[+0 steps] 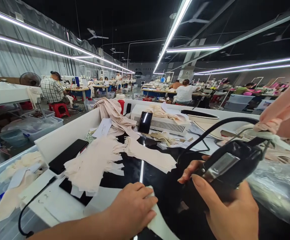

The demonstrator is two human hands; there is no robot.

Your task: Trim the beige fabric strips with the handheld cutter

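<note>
My left hand point(132, 208) rests low on the glossy black tabletop point(130, 170), its fingers curled over a narrow pale fabric piece point(161, 223). On the right, my right hand point(237, 210) wraps around a black hand-held electric tool point(225, 166) with a shiny metal plate. A knotted pink cloth point(272, 113) holds this tool up from above, and a thick black cable point(210, 128) curves away from it. The tool's underside is hidden. Beyond my left hand lies a stack of pale beige fabric pieces point(95, 163), with another beige piece point(150, 153) to its right.
A dark phone point(68, 155) lies at left; another phone point(145, 122) leans against a white vented box point(160, 121). Pinkish fabric point(117, 115) drapes near the back. Clear plastic wrapping point(277, 190) is at right. A blue bin point(0, 186) stands at left. People sit at sewing tables beyond.
</note>
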